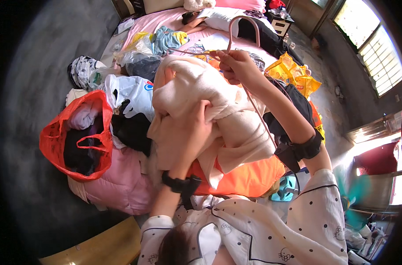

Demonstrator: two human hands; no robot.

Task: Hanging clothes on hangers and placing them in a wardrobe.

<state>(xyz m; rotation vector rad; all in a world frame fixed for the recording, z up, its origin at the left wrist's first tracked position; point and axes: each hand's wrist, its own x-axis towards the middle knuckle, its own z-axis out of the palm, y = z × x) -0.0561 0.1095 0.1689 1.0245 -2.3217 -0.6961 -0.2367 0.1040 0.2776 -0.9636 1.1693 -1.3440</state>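
A pink clothes hanger (pixel 229 37) is held up in my right hand (pixel 235 66), which grips it just below the hook. The hook rises above my fist, and one thin arm of the hanger slopes down to the right past a cream fleecy garment (pixel 194 76). My left hand (pixel 201 127) pinches a fold of this garment near its middle. The garment is bunched up, so its full shape is hidden. Beneath it lies a bright orange cloth item (pixel 250 177), partly covered by the garment.
Left are a red plastic bag (pixel 55 145) of clothes, a pink puffy item (pixel 121 185) and a white plastic bag (pixel 130 91). A yellow bag (pixel 292 71) and black bag (pixel 298 102) are right. A person (pixel 224 18) lies on the bed (pixel 144 16) behind. A teal fan (pixel 355 195) stands right.
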